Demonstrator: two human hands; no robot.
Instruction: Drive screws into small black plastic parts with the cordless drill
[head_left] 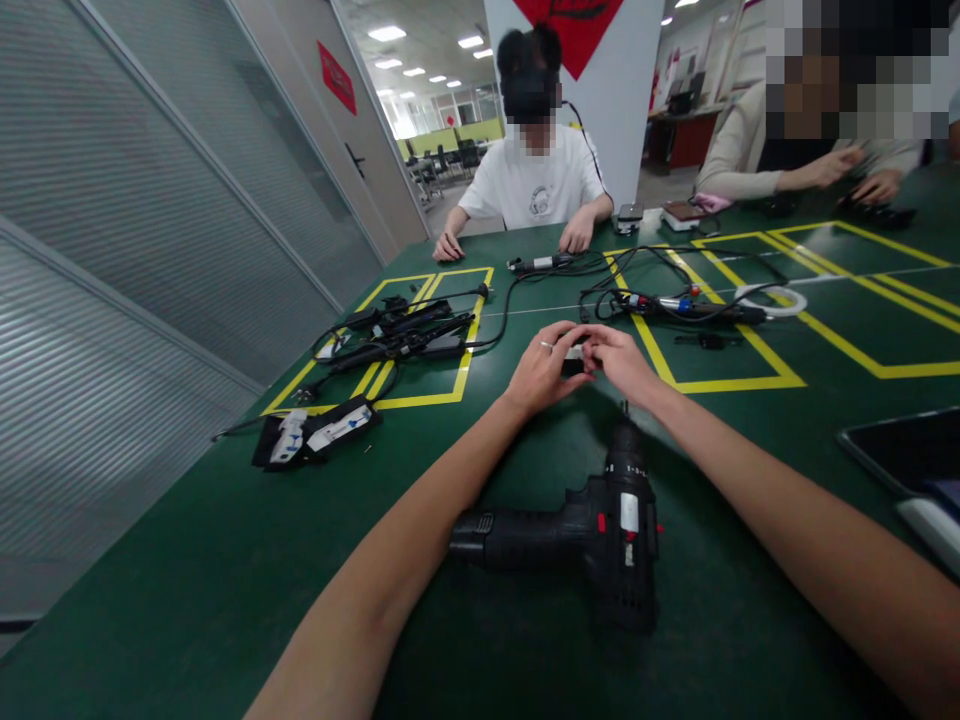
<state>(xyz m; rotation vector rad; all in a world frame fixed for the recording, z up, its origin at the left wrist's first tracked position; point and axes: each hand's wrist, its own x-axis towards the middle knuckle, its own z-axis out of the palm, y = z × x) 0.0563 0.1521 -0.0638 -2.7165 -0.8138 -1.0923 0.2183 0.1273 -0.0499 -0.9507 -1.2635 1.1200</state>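
Ceiling lights glare white near the top, yet the worktop below lies dim around my forearms. Wide-angle stretch slants the left wall, blocky pixels mask the upper right, and my fingers look slightly soft.

Slatted glass partition, grey door, white pillar; bright ceiling light, reddish desk behind

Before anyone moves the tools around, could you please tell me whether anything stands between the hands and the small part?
Nothing visible does: the left hand and right hand hold the small part between them, partly hiding it. The drill lies on the near side of the hands, not in between.
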